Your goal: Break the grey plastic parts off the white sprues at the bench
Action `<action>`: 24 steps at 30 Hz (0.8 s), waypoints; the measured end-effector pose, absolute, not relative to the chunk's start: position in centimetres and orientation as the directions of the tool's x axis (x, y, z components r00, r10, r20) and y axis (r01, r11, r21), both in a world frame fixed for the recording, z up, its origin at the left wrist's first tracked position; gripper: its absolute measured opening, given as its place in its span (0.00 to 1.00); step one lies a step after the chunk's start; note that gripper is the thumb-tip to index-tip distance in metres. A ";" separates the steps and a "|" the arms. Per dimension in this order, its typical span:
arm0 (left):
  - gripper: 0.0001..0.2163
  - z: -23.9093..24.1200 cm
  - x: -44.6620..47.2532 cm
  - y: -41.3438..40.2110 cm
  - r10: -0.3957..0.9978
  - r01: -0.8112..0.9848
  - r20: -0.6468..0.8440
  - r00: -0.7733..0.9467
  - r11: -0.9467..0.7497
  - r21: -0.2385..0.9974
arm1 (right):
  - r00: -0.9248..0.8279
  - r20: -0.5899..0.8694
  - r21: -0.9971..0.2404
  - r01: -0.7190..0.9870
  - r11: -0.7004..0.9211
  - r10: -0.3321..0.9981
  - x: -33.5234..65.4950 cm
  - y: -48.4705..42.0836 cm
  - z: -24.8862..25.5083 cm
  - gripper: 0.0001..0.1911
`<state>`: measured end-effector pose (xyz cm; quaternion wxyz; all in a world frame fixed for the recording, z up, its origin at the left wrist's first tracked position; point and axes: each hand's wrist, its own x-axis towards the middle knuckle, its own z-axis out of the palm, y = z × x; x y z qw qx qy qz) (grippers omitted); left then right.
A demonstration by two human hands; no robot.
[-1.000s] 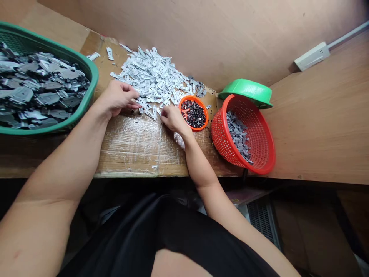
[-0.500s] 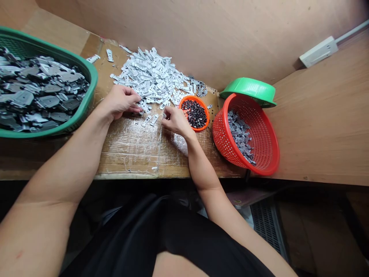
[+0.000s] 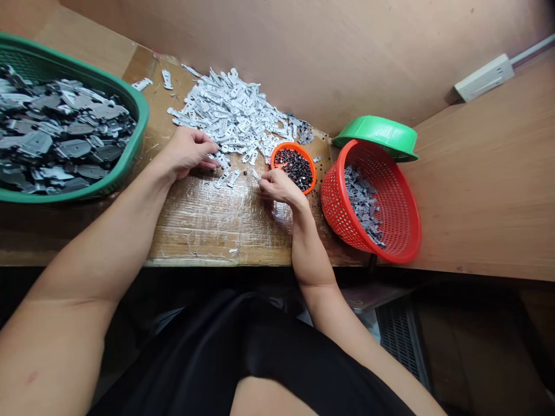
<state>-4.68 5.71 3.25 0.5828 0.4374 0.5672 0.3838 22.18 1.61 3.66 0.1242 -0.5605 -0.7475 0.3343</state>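
Note:
My left hand (image 3: 194, 153) is at the near edge of a heap of flat silver metal pieces (image 3: 238, 110). Its thumb and fingers are pinched by a metal piece (image 3: 222, 159); what lies between the fingertips is hidden. My right hand (image 3: 280, 186), closed, pinches a small silvery piece (image 3: 255, 175) that sticks out to the left of the fingertips. Beside this hand stands an orange bowl (image 3: 273, 157) of small dark, shiny parts (image 3: 297, 167). Between the hands, two loose metal pieces (image 3: 233, 178) and one tiny dark part (image 3: 245, 173) lie on the table.
At the left stands a green basket (image 3: 141, 110) full of grey and black metal parts. A red basket (image 3: 414, 231) leans at the right with small grey pieces inside, a green basin (image 3: 381, 136) behind it. Wooden panels enclose the taped tabletop (image 3: 195, 231); a white socket strip (image 3: 484, 78) is on one.
My right hand has shifted right, and the silvery piece at its fingertips shows more. A tiny dark part is now visible on the table between the hands. The left hand stays by the heap.

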 end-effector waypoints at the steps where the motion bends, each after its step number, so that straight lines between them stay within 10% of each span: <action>1: 0.10 3.3 -4.5 5.6 0.943 0.047 -0.327 0.058 0.325 0.945 | -0.338 -0.157 -0.715 0.687 0.130 0.928 21.9 1.5 3.6 0.24; 5: 0.08 3.6 -3.7 5.2 0.940 0.045 -0.338 0.049 0.335 0.941 | -0.317 -0.145 -0.967 0.244 -0.068 0.937 19.3 1.0 3.1 0.23; 10: 0.10 3.0 -3.4 5.3 0.947 0.026 -0.318 0.053 0.317 0.948 | -0.290 -0.365 -0.891 -0.165 -0.422 0.885 15.7 1.0 2.4 0.24; 24: 0.11 1.4 -3.6 6.0 0.965 -0.017 -0.252 0.077 0.254 0.967 | -0.233 -0.463 -0.827 -0.232 -0.512 0.855 14.3 0.8 2.6 0.23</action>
